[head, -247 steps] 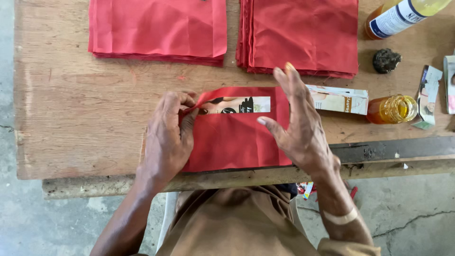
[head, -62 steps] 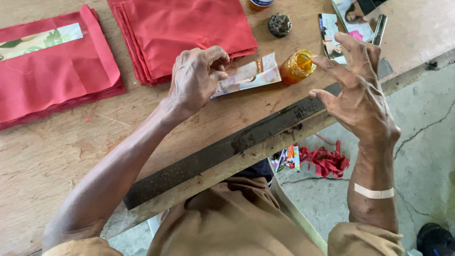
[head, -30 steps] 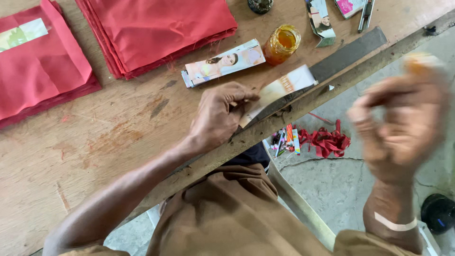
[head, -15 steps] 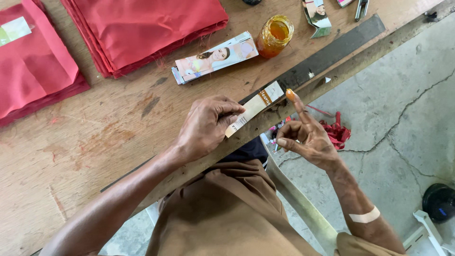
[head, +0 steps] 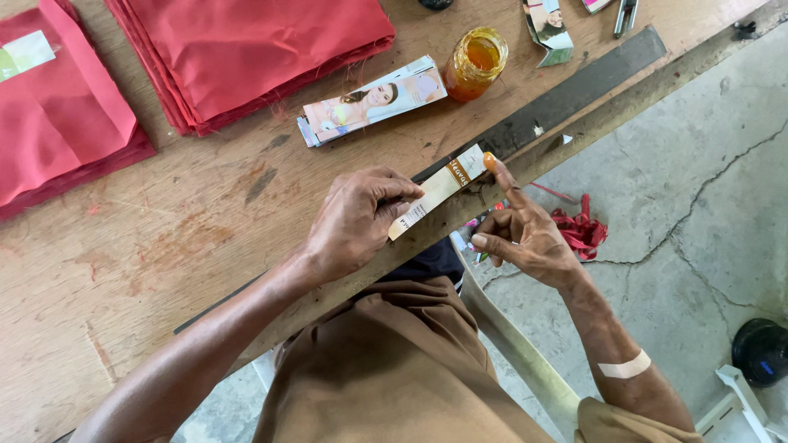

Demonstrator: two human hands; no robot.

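On the wooden counter [head: 123, 271], far left, lies a folded red cloth piece [head: 57, 139] with a small label on it; a second stack of red cloth [head: 254, 49] lies to its right. Below that stack rests a pile of printed paper strips [head: 373, 98], and just beside it an open jar of amber glue [head: 476, 64].

The left hand [head: 353, 221] pinches one paper label strip [head: 435, 193] between thumb and fingers, holding it over the counter's front edge, above a dark metal bar [head: 574, 86]. The right hand [head: 521, 234] is loosely curled, its index finger extended; the amber-smeared fingertip touches the far end of the strip.

Step in hand, as judged: glue is being applied by fingertip to the strip.

Next move calls for: an even smear along the strip's length, a steady pinch that keeps the left fingers off the wet area, and the strip kept from folding.

Red scraps [head: 579, 230] lie on the floor at right.
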